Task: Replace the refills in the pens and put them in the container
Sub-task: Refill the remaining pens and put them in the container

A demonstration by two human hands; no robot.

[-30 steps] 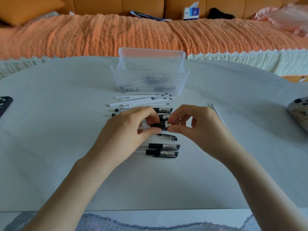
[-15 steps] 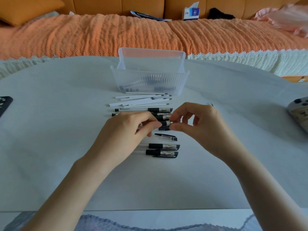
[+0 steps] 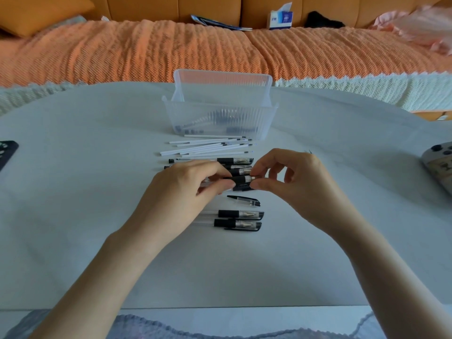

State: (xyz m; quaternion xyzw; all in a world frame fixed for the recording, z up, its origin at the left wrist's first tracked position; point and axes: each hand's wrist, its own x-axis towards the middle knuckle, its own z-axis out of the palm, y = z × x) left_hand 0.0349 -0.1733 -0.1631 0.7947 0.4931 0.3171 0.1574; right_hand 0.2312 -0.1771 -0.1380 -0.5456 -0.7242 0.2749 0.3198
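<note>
**1. Position.** The pen [image 3: 241, 179] in work is held just above the table [image 3: 73, 204], between both hands. It sits over the middle of the row of pens [image 3: 234, 160] laid side by side. The container [image 3: 220, 118] stands at the far side, and dark pens show blurred through its ribbed wall. The white refills [image 3: 208, 146] lie in a loose bundle just in front of it.

**2. Hands.** I read the left hand [image 3: 181, 192] as grasping the barrel, with thumb and fingers curled round it up to the black sleeve. The right hand [image 3: 293, 187] pinches the tip end between thumb and forefinger. Its other fingers are curled and hold nothing.

**3. Step.** By my judgement the tip section is being turned on its thread. I cannot tell whether it is going on or coming off. A loose cap [image 3: 244, 200] lies just nearer to me, and two capped pens [image 3: 239, 214] lie nearest.

**4. Handling.**
- The pen should be light and stiff.
- The clear barrel looks smooth and probably slippery, and the black sleeve should give better friction, so I would hold the pen there.
- The tip cone is small. I would pinch it and twist gently, because plastic threads can cross.
- The refills are thin, likely to flex and roll. I would take one at mid-length and keep my fingers off its inked point.
</note>
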